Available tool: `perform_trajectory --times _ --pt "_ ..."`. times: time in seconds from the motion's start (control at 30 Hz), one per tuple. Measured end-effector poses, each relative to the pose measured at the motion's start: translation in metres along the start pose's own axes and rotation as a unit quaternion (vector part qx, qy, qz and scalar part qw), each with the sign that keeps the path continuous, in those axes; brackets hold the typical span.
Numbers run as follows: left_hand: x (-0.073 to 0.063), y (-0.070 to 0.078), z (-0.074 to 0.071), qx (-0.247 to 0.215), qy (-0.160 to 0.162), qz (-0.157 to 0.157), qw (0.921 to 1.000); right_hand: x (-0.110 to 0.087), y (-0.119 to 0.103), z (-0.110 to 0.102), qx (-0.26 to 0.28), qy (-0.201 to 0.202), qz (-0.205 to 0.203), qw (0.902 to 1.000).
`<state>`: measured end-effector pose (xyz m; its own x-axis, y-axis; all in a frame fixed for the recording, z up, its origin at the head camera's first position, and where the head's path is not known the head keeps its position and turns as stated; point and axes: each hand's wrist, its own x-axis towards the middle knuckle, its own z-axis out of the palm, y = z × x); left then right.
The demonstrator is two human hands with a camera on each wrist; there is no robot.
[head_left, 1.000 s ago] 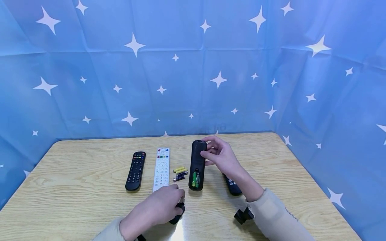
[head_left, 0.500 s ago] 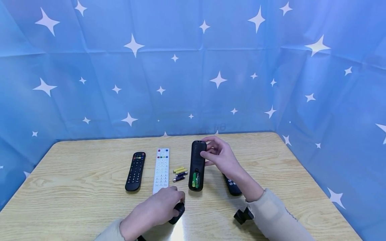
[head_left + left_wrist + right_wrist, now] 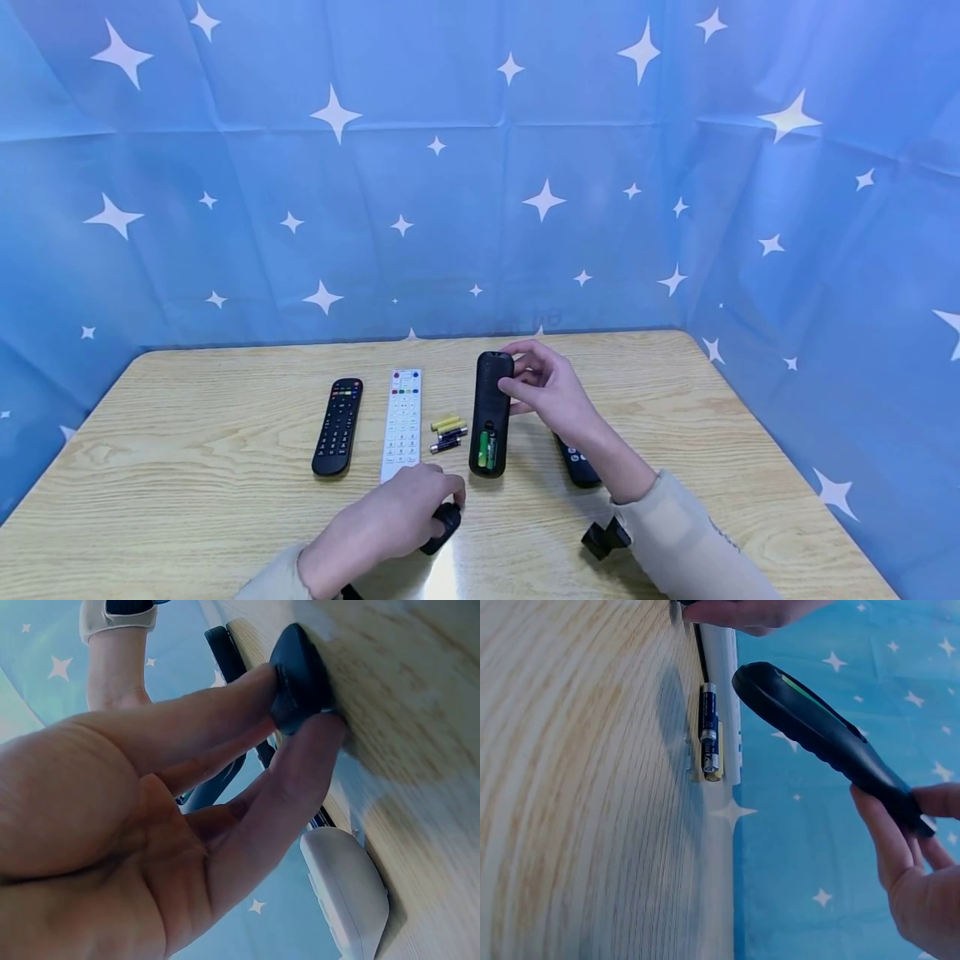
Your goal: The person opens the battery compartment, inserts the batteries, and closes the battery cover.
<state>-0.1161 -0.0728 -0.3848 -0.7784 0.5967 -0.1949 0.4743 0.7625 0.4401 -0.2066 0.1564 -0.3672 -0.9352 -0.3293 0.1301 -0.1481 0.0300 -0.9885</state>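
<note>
Clock directions are read from the person's side of the desk [image 3: 187, 458], with twelve at the starred blue backdrop [image 3: 480, 192] and the held black remote [image 3: 491, 400] as center. The head view gives the remote's back and its uncovered bay, where two green batteries [image 3: 483, 448] lie side by side. The right wrist view gives the same remote in profile, tilted and clear of the desk. The left wrist view supplies what the head view partly covers: thumb and a finger pinching a small black piece [image 3: 300, 682] close over the wood; whether it touches cannot be told.

Pose. The right hand [image 3: 551, 392], between two and three o'clock, grasps the remote near its far end, thumb on the back, forearm entering from five. The left hand [image 3: 412, 504], between seven and eight, has its back upward and grasps the black piece.

Counts. Hands: two, both grasping. Remotes: four, namely the held one; a white remote [image 3: 402, 417] at nine; a slim black remote [image 3: 337, 427] farther out at nine; and a dark remote [image 3: 579, 467] at four, partly behind the right forearm. Loose batteries: four at nine, two yellow batteries [image 3: 446, 422] and two dark batteries [image 3: 452, 434], between the white and held remotes.
</note>
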Motion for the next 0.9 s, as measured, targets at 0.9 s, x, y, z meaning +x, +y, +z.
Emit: perform_trajectory --times 0.9 --pt "0.0051 -0.0049 -0.0041 -0.107 0.120 0.097 0.9822 -0.0001 0.0009 -0.0003 0.000 -0.002 0.000 1.0000"
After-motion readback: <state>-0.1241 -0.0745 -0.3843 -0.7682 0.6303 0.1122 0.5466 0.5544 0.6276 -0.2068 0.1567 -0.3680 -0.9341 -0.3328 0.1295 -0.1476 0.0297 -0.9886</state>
